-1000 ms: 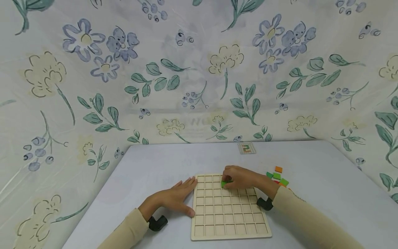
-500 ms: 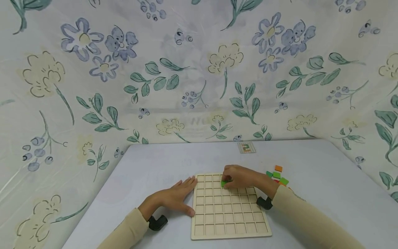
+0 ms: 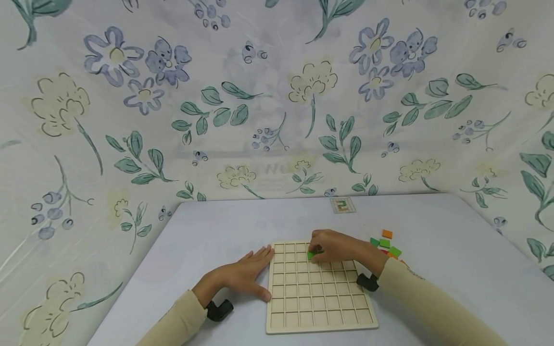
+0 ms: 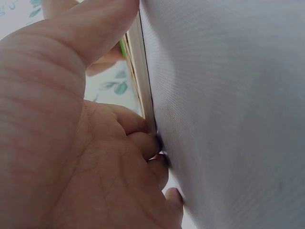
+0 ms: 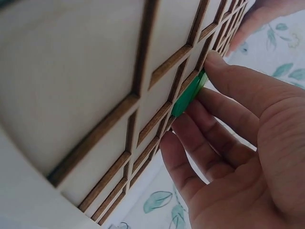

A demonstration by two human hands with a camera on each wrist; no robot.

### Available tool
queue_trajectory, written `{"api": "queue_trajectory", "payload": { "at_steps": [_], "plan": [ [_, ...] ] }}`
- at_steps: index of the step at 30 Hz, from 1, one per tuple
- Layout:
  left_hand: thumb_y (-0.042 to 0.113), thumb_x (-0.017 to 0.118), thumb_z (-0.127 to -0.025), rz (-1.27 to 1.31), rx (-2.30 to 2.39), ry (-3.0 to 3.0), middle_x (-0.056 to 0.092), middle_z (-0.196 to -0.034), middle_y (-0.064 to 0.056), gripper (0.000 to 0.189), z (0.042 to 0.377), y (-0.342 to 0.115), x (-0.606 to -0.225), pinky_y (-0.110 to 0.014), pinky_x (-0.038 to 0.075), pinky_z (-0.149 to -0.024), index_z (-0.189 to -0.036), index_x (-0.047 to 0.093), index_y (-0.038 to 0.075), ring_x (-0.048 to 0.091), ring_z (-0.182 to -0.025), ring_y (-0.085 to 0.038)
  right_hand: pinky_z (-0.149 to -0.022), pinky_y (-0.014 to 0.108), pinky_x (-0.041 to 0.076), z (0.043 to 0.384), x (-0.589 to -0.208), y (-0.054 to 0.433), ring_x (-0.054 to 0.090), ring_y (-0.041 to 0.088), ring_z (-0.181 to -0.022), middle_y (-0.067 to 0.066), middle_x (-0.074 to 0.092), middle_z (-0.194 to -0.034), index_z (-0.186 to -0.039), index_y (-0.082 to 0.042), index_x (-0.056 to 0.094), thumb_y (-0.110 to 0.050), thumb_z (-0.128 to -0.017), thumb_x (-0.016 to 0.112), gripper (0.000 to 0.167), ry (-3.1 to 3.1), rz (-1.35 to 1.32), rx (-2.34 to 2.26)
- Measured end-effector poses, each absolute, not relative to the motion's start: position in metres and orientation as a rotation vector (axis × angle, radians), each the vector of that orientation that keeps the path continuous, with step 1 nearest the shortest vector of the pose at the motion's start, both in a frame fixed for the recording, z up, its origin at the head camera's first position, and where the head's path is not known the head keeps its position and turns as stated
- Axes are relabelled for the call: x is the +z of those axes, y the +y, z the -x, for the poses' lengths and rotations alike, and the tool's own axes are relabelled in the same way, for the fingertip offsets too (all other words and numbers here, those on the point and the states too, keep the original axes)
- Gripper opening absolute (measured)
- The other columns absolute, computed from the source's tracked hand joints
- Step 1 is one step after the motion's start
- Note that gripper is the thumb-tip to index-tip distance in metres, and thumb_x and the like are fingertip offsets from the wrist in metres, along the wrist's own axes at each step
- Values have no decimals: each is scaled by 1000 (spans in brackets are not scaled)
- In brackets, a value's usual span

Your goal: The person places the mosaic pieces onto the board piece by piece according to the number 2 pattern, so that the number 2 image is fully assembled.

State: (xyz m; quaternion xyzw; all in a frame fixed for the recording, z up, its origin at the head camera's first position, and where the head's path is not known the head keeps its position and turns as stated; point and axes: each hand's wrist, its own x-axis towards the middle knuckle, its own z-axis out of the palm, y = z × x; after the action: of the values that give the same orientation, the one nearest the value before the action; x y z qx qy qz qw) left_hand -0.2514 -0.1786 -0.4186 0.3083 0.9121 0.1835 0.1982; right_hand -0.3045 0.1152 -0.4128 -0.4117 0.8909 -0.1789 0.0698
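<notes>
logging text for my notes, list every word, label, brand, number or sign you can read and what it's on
"2", on the small card at the back of the table.
Faint marks on the floral backdrop: too blurred to read.
Small mark on the right sleeve: too small to read.
No text seen on the wooden grid board or green tile.

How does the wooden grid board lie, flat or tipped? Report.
Flat: the wooden grid board rests on the white table, its edge along the surface in the left wrist view.
</notes>
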Motion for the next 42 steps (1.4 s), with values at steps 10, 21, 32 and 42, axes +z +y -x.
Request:
{"api": "queue_trajectory", "payload": {
  "at_steps": [10, 21, 32, 42],
  "plan": [
    [48, 80, -80, -849, 530, 2551, 6, -167, -21, 116, 252, -177, -420, -56, 4, -126, -158, 12, -4, 4, -157, -34, -74, 21, 53, 305, -415, 123, 57, 6, -84, 0, 63, -95, -107, -4, 76, -18, -90, 75, 21, 2632, 1331, -593],
    [49, 80, -79, -838, 517, 2561, 7, -168, -19, 116, 252, -175, -421, -54, 4, -127, -158, 13, -3, 5, -157, -33, -84, 23, 57, 313, -404, 148, 66, 8, -93, 1, 71, -105, -113, -6, 72, -23, -96, 68, 24, 2575, 1212, -765],
    [51, 79, -80, -852, 509, 2554, 6, -168, -20, 117, 254, -176, -423, -55, 5, -126, -159, 12, -2, 4, -157, -33, -86, 27, 58, 314, -388, 186, 67, 13, -96, 8, 72, -109, -115, -4, 71, -24, -95, 69, 28, 2690, 1084, -773],
    [49, 79, -81, -843, 532, 2550, 5, -168, -20, 115, 252, -177, -419, -55, 5, -126, -158, 12, -3, 4, -157, -34, -84, 33, 60, 316, -378, 231, 68, 19, -95, 9, 72, -107, -116, 0, 69, -15, -95, 69, 26, 2830, 906, -791]
  ]
}}
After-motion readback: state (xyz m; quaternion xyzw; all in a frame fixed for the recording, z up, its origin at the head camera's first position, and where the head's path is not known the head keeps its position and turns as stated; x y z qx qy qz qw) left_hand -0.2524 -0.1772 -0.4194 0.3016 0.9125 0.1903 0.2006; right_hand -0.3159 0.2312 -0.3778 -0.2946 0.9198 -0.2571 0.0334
